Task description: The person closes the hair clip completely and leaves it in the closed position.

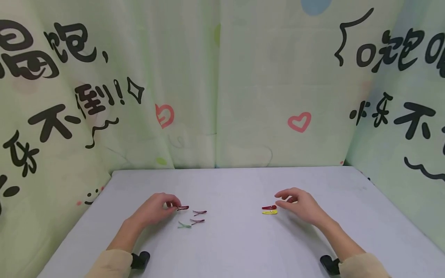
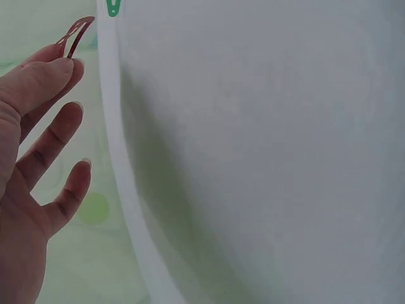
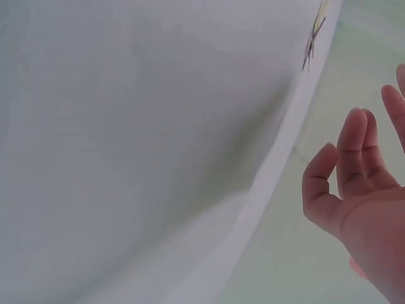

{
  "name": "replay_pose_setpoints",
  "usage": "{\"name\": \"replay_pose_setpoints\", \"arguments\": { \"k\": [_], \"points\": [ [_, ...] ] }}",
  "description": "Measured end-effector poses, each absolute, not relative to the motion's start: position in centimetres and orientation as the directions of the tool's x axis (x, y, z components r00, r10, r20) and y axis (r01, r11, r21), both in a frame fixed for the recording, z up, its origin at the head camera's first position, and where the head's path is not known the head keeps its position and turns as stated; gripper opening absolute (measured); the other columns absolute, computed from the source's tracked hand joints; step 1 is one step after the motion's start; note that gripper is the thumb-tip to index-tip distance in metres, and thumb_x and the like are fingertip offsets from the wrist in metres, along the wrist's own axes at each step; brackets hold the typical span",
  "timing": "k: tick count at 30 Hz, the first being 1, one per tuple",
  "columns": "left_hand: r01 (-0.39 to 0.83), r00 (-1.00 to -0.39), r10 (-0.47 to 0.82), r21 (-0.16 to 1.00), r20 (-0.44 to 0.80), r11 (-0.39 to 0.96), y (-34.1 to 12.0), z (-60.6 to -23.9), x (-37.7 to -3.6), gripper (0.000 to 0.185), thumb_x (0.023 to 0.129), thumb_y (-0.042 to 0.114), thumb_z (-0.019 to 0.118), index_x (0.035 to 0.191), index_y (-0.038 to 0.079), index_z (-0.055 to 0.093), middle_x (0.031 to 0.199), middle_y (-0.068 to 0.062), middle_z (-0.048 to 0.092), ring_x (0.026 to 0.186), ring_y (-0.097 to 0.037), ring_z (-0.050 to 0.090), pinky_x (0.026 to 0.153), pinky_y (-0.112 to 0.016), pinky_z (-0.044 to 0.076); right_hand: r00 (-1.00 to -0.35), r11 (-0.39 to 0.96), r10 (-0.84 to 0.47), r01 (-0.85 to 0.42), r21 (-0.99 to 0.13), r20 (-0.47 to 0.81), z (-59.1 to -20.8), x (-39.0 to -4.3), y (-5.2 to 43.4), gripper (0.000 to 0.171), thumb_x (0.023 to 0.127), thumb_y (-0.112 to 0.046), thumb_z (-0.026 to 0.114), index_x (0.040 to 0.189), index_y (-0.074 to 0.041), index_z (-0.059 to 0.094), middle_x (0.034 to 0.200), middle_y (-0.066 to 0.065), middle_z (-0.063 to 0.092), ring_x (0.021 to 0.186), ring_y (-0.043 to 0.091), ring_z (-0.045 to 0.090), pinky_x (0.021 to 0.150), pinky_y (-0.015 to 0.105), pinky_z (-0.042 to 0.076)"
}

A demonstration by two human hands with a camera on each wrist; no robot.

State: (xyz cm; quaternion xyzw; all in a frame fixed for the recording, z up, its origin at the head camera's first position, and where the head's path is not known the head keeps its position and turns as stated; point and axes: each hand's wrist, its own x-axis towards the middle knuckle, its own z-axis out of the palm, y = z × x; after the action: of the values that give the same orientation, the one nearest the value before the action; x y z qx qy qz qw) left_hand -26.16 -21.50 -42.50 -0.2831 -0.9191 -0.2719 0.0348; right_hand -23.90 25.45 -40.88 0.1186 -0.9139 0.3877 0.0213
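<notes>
From the head camera I see my left hand [image 1: 156,210] low over the grey desk [image 1: 236,251], its grip pinching one end of a dark red hair clip [image 1: 182,207] between thumb and forefinger. Just right of it lie two more dark clips [image 1: 199,212] and, nearest me, a pale green clip [image 1: 184,225], all flat on the desk. Well apart to the right, my right hand [image 1: 299,204] hovers with fingers relaxed and spread, its grip holding nothing; its fingertips sit just beside a red snap clip [image 1: 269,207] that lies touching a yellow snap clip [image 1: 269,212]. On the left wrist camera I see the thumb and forefinger closed on the thin red clip, the other fingers loose. On the right wrist camera the fingers hang loosely curled around nothing, beside the desk's edge.
</notes>
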Motion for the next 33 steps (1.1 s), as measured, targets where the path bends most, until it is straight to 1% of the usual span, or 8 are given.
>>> {"name": "replay_pose_setpoints", "arguments": {
  "k": [8, 12, 16, 18, 24, 26, 28, 33],
  "points": [
    [0.552, -0.832, 0.464, 0.543, 0.304, 0.633, -20.8, -42.1, -25.3, 0.02, 0.091, 0.0, 0.072, 0.096, 0.019, 0.074, 0.09, 0.015, 0.068, 0.082, -0.006, 0.059, 0.077, -0.041, 0.053, -0.962, 0.659, -0.19, -0.274, -0.7, 0.198, -39.6, -23.4, 25.7, 0.033, 0.093, -0.028, 0.075, 0.12, -0.009, 0.072, 0.115, 0.006, 0.066, 0.097, 0.023, 0.059, 0.074, 0.034, 0.053],
    [0.578, -0.815, 0.452, 0.568, 0.363, 0.586, -19.9, -41.6, -24.8, 0.018, 0.091, 0.002, 0.072, 0.098, 0.018, 0.075, 0.092, 0.014, 0.069, 0.083, -0.007, 0.06, 0.075, -0.041, 0.052, -0.953, 0.648, -0.187, -0.301, -0.7, 0.236, -39.0, -23.0, 25.6, 0.032, 0.093, -0.026, 0.075, 0.121, -0.01, 0.071, 0.113, 0.006, 0.067, 0.097, 0.024, 0.059, 0.073, 0.033, 0.053],
    [0.608, -0.793, 0.45, 0.576, 0.41, 0.547, -18.9, -41.1, -24.3, 0.018, 0.091, 0.001, 0.073, 0.099, 0.016, 0.075, 0.093, 0.012, 0.07, 0.084, -0.008, 0.061, 0.074, -0.041, 0.05, -0.932, 0.623, -0.215, -0.36, -0.694, 0.291, -38.8, -22.5, 25.0, 0.032, 0.093, -0.021, 0.075, 0.123, -0.009, 0.07, 0.109, 0.007, 0.066, 0.094, 0.023, 0.06, 0.076, 0.029, 0.054],
    [0.617, -0.786, 0.45, 0.582, 0.424, 0.53, -18.4, -41.0, -24.2, 0.019, 0.091, 0.0, 0.072, 0.1, 0.016, 0.075, 0.094, 0.012, 0.071, 0.085, -0.008, 0.062, 0.075, -0.04, 0.051, -0.919, 0.604, -0.231, -0.392, -0.694, 0.319, -38.8, -22.3, 24.6, 0.032, 0.093, -0.019, 0.076, 0.123, -0.008, 0.069, 0.108, 0.006, 0.066, 0.092, 0.021, 0.061, 0.078, 0.027, 0.054],
    [0.639, -0.766, 0.454, 0.613, 0.455, 0.464, -16.8, -40.7, -23.7, 0.019, 0.091, -0.001, 0.071, 0.102, 0.014, 0.075, 0.096, 0.011, 0.071, 0.089, -0.008, 0.064, 0.084, -0.044, 0.052, -0.89, 0.542, -0.265, -0.457, -0.706, 0.372, -38.8, -21.8, 23.2, 0.031, 0.092, -0.015, 0.076, 0.121, -0.009, 0.069, 0.106, -0.001, 0.068, 0.088, 0.014, 0.064, 0.08, 0.026, 0.054],
    [0.648, -0.758, 0.453, 0.621, 0.469, 0.441, -16.2, -40.7, -23.6, 0.02, 0.091, -0.002, 0.071, 0.102, 0.014, 0.074, 0.097, 0.01, 0.071, 0.09, -0.009, 0.065, 0.084, -0.043, 0.053, -0.884, 0.526, -0.271, -0.468, -0.71, 0.381, -38.8, -21.7, 22.8, 0.031, 0.092, -0.015, 0.076, 0.121, -0.008, 0.069, 0.106, -0.002, 0.068, 0.088, 0.013, 0.064, 0.08, 0.026, 0.054],
    [0.656, -0.75, 0.453, 0.627, 0.481, 0.42, -15.7, -40.6, -23.6, 0.021, 0.091, -0.003, 0.071, 0.103, 0.014, 0.074, 0.097, 0.009, 0.071, 0.09, -0.009, 0.065, 0.083, -0.039, 0.053, -0.881, 0.511, -0.274, -0.473, -0.718, 0.385, -38.9, -21.6, 22.3, 0.031, 0.092, -0.016, 0.077, 0.121, -0.01, 0.07, 0.106, -0.004, 0.068, 0.088, 0.013, 0.064, 0.08, 0.027, 0.054],
    [0.662, -0.742, 0.459, 0.642, 0.489, 0.387, -14.5, -40.6, -23.6, 0.021, 0.092, -0.005, 0.069, 0.104, 0.012, 0.074, 0.099, 0.006, 0.072, 0.093, -0.017, 0.066, 0.086, -0.04, 0.054, -0.876, 0.472, -0.281, -0.481, -0.739, 0.391, -39.2, -21.5, 21.0, 0.028, 0.092, -0.018, 0.077, 0.119, -0.015, 0.071, 0.106, -0.006, 0.068, 0.087, 0.012, 0.065, 0.081, 0.028, 0.054]
  ]
}}
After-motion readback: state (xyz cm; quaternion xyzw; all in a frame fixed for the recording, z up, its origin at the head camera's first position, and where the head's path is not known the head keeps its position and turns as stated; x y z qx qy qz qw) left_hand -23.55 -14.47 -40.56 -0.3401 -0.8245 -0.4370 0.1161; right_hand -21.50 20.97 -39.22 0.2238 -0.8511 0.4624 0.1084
